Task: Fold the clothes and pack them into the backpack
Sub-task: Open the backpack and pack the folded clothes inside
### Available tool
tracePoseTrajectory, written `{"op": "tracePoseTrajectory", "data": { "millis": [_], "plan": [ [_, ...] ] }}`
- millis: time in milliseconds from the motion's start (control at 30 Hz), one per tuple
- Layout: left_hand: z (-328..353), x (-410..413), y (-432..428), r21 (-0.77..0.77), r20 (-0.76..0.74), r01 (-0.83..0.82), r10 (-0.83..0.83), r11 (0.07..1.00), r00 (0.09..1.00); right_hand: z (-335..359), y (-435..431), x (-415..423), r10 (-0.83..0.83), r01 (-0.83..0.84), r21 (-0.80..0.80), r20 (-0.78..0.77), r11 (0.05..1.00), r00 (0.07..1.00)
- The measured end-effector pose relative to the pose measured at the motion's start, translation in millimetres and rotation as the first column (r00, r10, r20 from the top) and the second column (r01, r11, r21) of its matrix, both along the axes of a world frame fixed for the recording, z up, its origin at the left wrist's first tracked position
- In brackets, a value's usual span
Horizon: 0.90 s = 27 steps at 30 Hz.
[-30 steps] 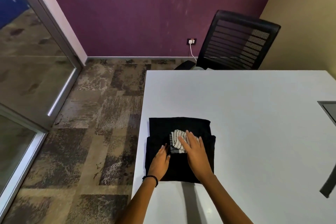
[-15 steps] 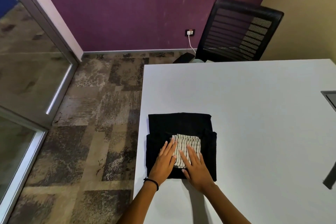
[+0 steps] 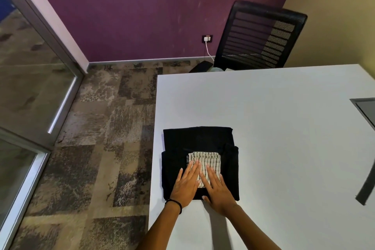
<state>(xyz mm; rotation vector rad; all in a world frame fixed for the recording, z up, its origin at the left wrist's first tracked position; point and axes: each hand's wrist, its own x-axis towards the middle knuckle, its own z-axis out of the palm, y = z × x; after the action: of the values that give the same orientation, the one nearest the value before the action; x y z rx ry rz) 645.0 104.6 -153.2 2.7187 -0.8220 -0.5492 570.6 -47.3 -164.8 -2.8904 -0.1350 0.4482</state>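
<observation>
A folded black garment (image 3: pixel 198 142) lies near the left edge of the white table (image 3: pixel 284 128). On top of it sits a small folded white cloth with dark stripes (image 3: pixel 209 158). My left hand (image 3: pixel 185 184) and my right hand (image 3: pixel 217 187) lie side by side, flat with straight fingers, pressing on the near half of the striped cloth and the black garment. The backpack is not in view.
A black mesh office chair (image 3: pixel 261 36) stands behind the table's far edge. A dark strap (image 3: pixel 365 191) hangs in at the right edge, below a grey panel (image 3: pixel 365 111) set in the table. Patterned carpet and a glass door lie left.
The striped cloth went from a bunched bit under my right hand to a flat folded rectangle. Both hands slid back toward me and now press flat together on it.
</observation>
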Motion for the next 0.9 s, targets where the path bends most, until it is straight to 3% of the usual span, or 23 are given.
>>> {"op": "tracePoseTrajectory", "data": {
  "millis": [100, 167, 367, 467, 633, 900],
  "plan": [
    [5, -5, -4, 0.035, 0.147, 0.043, -0.048, 0.998, 0.988, 2, 1, 2, 0.011, -0.009, 0.041, -0.046, 0.999, 0.999],
    [12, -6, -8, 0.032, 0.078, 0.069, -0.071, 0.997, 0.994, 14, 1, 4, 0.004, 0.005, 0.116, -0.082, 0.993, 0.997],
    [32, -15, -13, 0.007, 0.033, 0.036, -0.036, 0.999, 0.999, 27, -1, -1, 0.023, -0.016, 0.131, -0.053, 0.991, 0.998],
    [30, -17, -7, 0.095, 0.036, 0.076, -0.08, 0.993, 0.996, 28, -6, -17, 0.006, -0.004, 0.08, -0.028, 0.997, 1.0],
    [34, -19, 3, 0.185, -0.006, 0.142, -0.143, 0.973, 0.99, 42, -6, -43, -0.135, 0.139, 0.024, -0.11, 0.99, 0.985],
    [45, -20, 1, 0.293, -0.097, 0.189, -0.168, 0.937, 0.981, 58, 7, -64, -0.278, 0.296, 0.084, -0.183, 0.951, 0.943]
  ]
}}
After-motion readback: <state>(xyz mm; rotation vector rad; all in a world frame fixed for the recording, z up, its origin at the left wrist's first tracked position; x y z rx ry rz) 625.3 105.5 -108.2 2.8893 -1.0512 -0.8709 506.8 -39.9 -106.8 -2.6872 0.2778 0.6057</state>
